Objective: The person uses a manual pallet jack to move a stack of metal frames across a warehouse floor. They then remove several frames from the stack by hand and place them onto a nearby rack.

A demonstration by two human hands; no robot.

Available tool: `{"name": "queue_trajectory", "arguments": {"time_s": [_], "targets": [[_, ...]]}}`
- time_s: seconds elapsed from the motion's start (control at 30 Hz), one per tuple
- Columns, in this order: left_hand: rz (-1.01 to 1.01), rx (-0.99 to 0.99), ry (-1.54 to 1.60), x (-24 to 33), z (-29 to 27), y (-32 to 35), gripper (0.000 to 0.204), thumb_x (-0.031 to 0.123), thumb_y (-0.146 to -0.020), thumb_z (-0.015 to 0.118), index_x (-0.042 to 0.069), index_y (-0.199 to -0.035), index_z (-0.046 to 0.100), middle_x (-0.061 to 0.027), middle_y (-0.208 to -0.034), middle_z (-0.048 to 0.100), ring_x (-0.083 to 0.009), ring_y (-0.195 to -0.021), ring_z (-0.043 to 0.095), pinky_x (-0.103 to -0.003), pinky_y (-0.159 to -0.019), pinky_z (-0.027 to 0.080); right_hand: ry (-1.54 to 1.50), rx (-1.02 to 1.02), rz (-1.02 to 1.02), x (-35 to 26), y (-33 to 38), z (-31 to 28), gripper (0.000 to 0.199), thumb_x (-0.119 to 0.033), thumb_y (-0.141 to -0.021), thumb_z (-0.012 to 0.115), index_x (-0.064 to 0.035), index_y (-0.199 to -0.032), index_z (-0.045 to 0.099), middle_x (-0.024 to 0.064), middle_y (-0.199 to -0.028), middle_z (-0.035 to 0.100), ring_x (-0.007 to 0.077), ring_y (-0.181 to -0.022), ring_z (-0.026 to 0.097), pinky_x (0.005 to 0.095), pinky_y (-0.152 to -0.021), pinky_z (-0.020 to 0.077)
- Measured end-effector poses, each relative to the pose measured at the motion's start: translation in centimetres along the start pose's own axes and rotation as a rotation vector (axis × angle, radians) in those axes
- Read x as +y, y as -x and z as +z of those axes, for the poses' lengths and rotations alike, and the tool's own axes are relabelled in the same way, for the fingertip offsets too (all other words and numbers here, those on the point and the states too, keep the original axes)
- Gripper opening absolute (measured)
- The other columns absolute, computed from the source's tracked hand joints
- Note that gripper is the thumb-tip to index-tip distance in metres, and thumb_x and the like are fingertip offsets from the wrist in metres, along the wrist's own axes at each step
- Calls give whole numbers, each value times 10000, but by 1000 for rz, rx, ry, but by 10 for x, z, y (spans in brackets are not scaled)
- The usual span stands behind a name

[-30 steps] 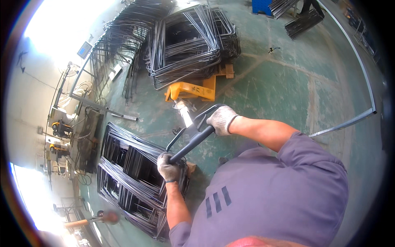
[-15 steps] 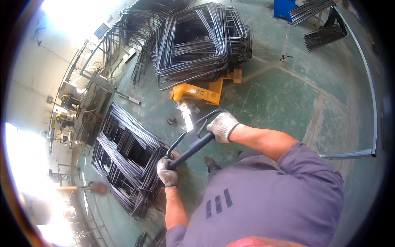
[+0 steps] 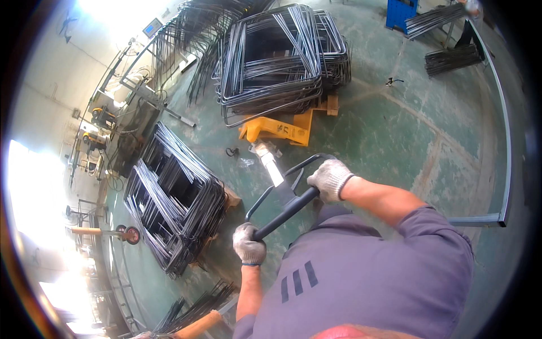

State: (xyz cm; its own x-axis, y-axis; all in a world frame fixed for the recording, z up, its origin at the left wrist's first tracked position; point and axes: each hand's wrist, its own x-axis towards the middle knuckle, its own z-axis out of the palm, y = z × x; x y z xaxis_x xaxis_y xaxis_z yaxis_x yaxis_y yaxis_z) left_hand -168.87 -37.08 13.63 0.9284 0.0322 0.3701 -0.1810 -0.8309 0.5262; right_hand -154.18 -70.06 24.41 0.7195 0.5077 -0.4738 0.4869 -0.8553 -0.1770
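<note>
The person's left hand (image 3: 249, 244) is closing firmly around the lower-left end of the dark handle (image 3: 287, 213), while the right hand (image 3: 330, 178) is curling just as tightly around its upper-right end. The handle is belonging to a yellow pallet jack (image 3: 276, 129), which is standing on the floor (image 3: 389, 152) ahead of the person, with the large stack of frames (image 3: 271, 106) looming just behind it. The frames are lying loosely and unevenly, with no strap showing, so a sharp turn or jolt could be sending some sliding; the lower stack (image 3: 169, 198), sitting near the left hand, could be snagging the handle or a forearm if the handle were swinging that way. Smooth, thin metal rods are forming the round-cornered rectangles, their grey sheen catching the light. The handle is joining a straight bar to an angular loop, and a pale wrapping (image 3: 272, 168) is covering part of its shaft. Coarse knitted gloves are covering both hands, a rough wooden block (image 3: 333, 105) is showing beside the jack, and the green floor is looking scuffed and patchy.
</note>
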Motion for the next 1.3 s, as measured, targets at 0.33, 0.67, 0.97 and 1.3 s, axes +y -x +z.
{"name": "queue_trajectory", "arguments": {"time_s": [0.33,0.67,0.97,1.3], "targets": [[71,-52,21,81,-21,97,187,-34,-665,685,113,-779,673,-129,-824,685,-389,-828,658,-480,-774,494,-17,133,32,-4,117,52,240,-199,-794,821,-194,-1033,851,127,-984,819,364,-1041,798,503,-939,618],[32,-6,35,166,-55,182,210,-69,-694,646,63,-853,685,-187,-896,698,-432,-868,669,-496,-802,537,-29,200,-84,-4,229,79,268,-186,-814,799,-134,-1076,818,142,-995,815,380,-1047,802,495,-909,626],[-39,-25,71,204,-75,250,223,-96,-686,655,63,-841,677,-169,-919,724,-420,-904,691,-487,-834,554,-41,-167,-240,-20,287,83,580,-308,-798,888,-59,-1298,733,205,-1277,777,387,-1239,744,473,-1029,603],[-23,60,97,213,-102,306,179,-85,-706,634,42,-823,681,-199,-868,708,-428,-851,697,-476,-787,561,-240,-592,-283,-61,290,99,1097,-257,-700,943,-95,-1685,488,226,-1464,679,382,-1398,632,483,-1136,503]]}}
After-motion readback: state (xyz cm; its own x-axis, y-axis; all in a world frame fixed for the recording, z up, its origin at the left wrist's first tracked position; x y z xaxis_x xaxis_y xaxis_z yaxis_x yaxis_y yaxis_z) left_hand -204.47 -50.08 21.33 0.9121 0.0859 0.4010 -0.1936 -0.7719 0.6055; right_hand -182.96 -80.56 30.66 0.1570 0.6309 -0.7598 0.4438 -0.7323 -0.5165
